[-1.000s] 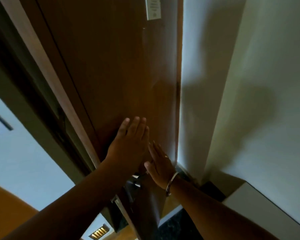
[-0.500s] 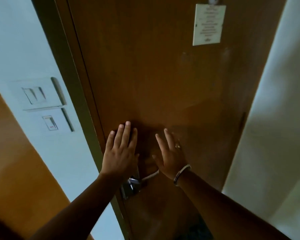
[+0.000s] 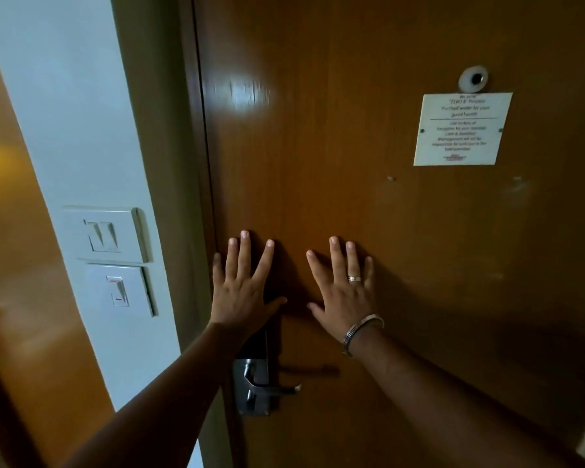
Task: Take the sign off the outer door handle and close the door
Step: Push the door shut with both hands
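Observation:
The brown wooden door (image 3: 368, 204) fills the view and sits flush in its frame (image 3: 183, 163). My left hand (image 3: 242, 285) lies flat on it near the latch edge, fingers spread, holding nothing. My right hand (image 3: 343, 288), with a ring and a metal bangle, presses flat beside it, also spread. Below the hands is the inner metal lever handle (image 3: 271, 386) on its lock plate; nothing hangs on it. No hanging door sign is in view. The outer handle is hidden behind the door.
A white notice plate (image 3: 461, 130) is fixed to the door under a peephole (image 3: 473, 79). Two white switch plates (image 3: 108, 238) sit on the pale wall left of the frame. A brown panel (image 3: 21, 265) lies at far left.
The door has swung from ajar into its frame. Both hands stayed flat on it, and my fingers have spread wider.

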### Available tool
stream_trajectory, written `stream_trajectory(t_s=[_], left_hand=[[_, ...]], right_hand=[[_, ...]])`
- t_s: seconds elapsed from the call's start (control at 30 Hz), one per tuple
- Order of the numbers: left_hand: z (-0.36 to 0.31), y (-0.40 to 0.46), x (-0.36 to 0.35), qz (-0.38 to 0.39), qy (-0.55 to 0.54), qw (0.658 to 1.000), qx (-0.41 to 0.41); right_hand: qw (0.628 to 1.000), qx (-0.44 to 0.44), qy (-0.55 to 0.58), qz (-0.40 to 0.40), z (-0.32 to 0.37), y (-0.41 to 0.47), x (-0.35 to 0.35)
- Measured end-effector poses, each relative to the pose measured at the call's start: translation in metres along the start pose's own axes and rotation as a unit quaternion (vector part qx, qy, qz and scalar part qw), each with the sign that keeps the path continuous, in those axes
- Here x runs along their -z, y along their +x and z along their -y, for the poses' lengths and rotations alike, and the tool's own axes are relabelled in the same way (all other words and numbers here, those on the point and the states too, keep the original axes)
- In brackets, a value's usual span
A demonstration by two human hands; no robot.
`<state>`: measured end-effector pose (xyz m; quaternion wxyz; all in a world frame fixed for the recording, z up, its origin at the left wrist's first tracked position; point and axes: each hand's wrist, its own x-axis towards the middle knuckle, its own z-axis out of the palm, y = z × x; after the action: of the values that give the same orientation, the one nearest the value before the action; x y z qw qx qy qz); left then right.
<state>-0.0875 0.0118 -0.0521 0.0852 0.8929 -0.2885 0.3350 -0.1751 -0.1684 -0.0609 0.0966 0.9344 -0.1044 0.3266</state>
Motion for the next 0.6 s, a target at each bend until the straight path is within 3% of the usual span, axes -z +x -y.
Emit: stream_trajectory(t_s=[0.33, 0.6], left_hand=[[0.009, 0.047, -0.041, 0.054, -0.032, 0.998, -0.002], [0.018, 0.072, -0.067, 0.021, -0.032, 0.999, -0.024]], right_hand=[[1.000, -0.014, -0.013, 0.021, -0.009, 0.043, -0.022], [0.998, -0.024, -0.057, 0.026, -0.012, 0.062, -0.037]])
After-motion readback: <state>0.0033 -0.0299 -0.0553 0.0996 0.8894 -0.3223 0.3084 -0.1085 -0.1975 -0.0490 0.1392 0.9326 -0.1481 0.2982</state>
